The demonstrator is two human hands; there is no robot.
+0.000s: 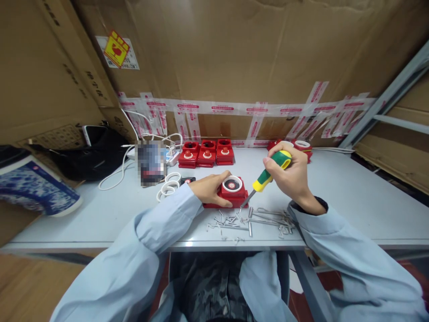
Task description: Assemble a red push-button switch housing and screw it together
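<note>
The left hand is partly closed over the left side of a red box, with the thumb at the near side and the fingers at the far side, and holds it against the table. The box lies between the two hands, just right of the left palm; a white ring surrounds the dark round face on its top.

The right hand is closed around the green and yellow handle of a screwdriver. The screwdriver tilts down toward the left hand, with its tip at the near right corner of the box. Whether the tip sits in a screw is too small to tell.

Loose screws lie on the near side of the left hand. Metal rods lie on the near side of the right hand, below the screwdriver.

Beyond the left hand, three red boxes with round knobs stand in a row. Further red parts stand just beyond the right hand, partly hidden by it. To the left of the left hand lie loose white rings, white cables and a black bag.
</note>
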